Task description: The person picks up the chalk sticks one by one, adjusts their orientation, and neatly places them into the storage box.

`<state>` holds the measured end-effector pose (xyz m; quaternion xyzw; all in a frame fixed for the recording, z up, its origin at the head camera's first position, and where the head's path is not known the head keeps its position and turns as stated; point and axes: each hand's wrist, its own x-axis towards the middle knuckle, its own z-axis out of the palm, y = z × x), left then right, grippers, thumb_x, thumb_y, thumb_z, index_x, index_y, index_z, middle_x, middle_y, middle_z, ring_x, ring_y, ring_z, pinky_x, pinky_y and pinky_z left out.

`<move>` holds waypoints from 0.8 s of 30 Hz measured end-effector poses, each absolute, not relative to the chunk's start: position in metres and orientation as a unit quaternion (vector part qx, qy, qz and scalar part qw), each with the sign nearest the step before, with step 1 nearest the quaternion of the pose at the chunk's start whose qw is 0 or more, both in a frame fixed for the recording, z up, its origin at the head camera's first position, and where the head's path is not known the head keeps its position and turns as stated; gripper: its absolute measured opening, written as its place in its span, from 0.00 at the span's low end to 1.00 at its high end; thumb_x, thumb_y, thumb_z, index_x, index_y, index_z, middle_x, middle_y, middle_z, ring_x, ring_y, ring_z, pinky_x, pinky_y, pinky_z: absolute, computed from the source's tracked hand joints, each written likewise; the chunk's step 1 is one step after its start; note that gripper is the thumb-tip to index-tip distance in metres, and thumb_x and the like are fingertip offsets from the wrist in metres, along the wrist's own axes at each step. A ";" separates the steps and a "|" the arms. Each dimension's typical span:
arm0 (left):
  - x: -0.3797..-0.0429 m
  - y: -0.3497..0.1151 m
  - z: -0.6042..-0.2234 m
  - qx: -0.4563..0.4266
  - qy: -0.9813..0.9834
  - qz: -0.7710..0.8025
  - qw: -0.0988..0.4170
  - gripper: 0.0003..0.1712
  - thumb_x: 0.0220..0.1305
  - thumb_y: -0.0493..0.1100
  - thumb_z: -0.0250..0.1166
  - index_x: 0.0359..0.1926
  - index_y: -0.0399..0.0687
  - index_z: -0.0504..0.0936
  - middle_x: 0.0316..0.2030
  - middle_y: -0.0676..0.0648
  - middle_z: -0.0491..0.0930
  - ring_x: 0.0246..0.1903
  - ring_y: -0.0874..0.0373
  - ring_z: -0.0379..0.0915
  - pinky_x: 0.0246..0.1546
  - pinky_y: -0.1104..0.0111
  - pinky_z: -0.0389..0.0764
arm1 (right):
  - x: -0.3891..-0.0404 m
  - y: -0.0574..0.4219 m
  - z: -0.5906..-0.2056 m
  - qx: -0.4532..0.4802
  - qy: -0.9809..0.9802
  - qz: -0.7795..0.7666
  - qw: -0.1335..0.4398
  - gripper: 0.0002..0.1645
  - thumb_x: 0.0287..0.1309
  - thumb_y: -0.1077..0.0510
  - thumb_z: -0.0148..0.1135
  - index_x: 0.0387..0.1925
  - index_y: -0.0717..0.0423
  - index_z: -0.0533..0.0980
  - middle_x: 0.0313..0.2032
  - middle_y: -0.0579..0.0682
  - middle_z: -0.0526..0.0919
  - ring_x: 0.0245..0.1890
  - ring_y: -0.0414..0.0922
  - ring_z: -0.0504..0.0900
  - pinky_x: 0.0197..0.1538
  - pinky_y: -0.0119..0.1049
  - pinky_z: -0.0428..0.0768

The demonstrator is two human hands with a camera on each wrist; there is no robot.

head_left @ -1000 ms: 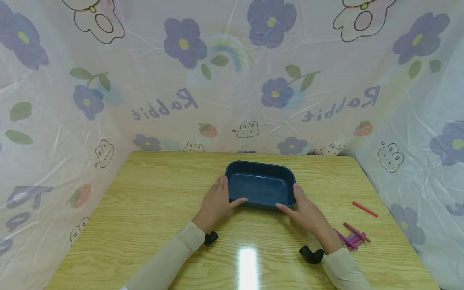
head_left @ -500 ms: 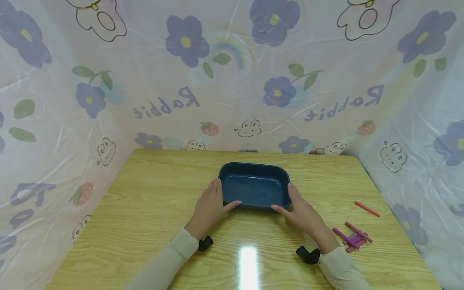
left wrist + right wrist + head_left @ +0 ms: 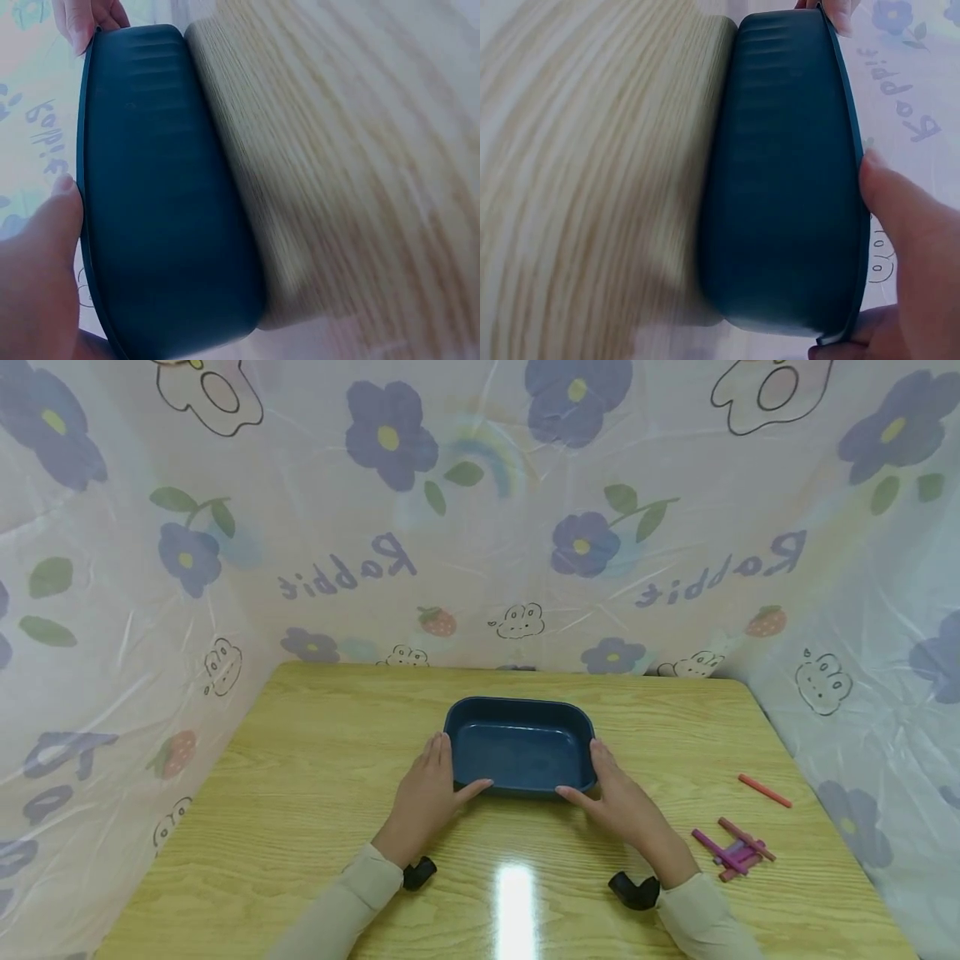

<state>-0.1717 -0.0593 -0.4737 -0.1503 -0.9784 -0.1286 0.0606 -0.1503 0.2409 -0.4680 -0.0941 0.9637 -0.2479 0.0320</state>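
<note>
A dark blue, open-topped storage box (image 3: pixel 519 762) with rounded corners sits near the middle of the table, and its inside is bare. My left hand (image 3: pixel 426 793) holds its left end, fingers along the side and thumb on the near rim. At the opposite end my right hand (image 3: pixel 628 797) grips it the same way. In the left wrist view the box's near wall (image 3: pixel 161 187) stands close to the wood, with my left thumb at the rim. The right wrist view shows my right thumb on the rim (image 3: pixel 864 195) and fingers at the corner, partly hidden.
On the right of the wood-grain table (image 3: pixel 315 727) lies a small pile of pink and purple sticks (image 3: pixel 738 853). One orange-red stick (image 3: pixel 765 791) lies apart behind them. A patterned curtain (image 3: pixel 480 527) encloses the back and sides.
Both hands have shifted the box a little to the left across the table, keeping their hold. The view has tilted slightly. The sticks lie as before.
</note>
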 end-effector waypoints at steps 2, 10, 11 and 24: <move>-0.170 -0.061 -0.474 -0.150 -0.979 -0.126 0.061 0.60 0.55 0.78 0.44 0.69 0.31 0.50 0.68 0.34 0.52 0.67 0.46 0.49 0.61 0.58 0.62 | -0.149 0.239 -0.468 -0.095 0.964 -0.248 0.031 0.64 0.51 0.23 0.47 0.72 0.59 0.36 0.71 0.59 0.40 0.69 0.57 0.46 0.64 0.56 0.56; -0.161 -0.067 -0.474 -0.151 -0.976 -0.139 0.070 0.60 0.56 0.77 0.45 0.69 0.31 0.50 0.68 0.34 0.52 0.67 0.46 0.49 0.62 0.57 0.60 | -0.145 0.236 -0.469 -0.102 0.962 -0.249 0.034 0.64 0.51 0.23 0.47 0.72 0.57 0.35 0.71 0.57 0.38 0.69 0.57 0.46 0.64 0.56 0.57; -0.160 -0.068 -0.475 -0.151 -0.976 -0.141 0.070 0.60 0.56 0.77 0.45 0.69 0.31 0.50 0.68 0.34 0.51 0.67 0.46 0.49 0.62 0.57 0.61 | -0.145 0.235 -0.470 -0.103 0.962 -0.250 0.034 0.64 0.51 0.23 0.47 0.72 0.57 0.35 0.71 0.56 0.38 0.69 0.57 0.46 0.64 0.56 0.57; -0.146 -0.076 -0.477 -0.132 -0.975 -0.165 0.063 0.61 0.54 0.78 0.45 0.70 0.33 0.48 0.69 0.37 0.49 0.67 0.46 0.49 0.61 0.56 0.62 | -0.135 0.229 -0.473 -0.107 0.961 -0.252 0.038 0.64 0.50 0.22 0.47 0.72 0.54 0.34 0.72 0.57 0.39 0.69 0.56 0.47 0.63 0.57 0.58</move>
